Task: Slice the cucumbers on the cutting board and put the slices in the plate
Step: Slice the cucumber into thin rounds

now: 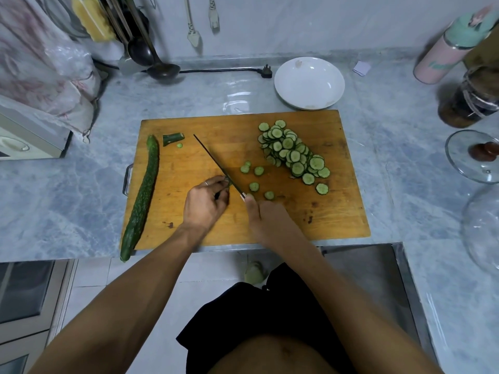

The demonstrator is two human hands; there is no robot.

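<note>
A wooden cutting board (310, 217) lies on a grey marble counter (67, 198). One whole cucumber (141, 195) rests along the board's left edge, with one cut end piece (172, 138) near its top. The left hand (206, 203) curls around a small cucumber stub, mostly hidden. The right hand (266, 218) grips one knife (216, 164), blade touching that stub. A heap of slices (293, 153) sits to the right, plus about seven loose ones. One white plate (309, 82) holds no slices, just behind the board.
</note>
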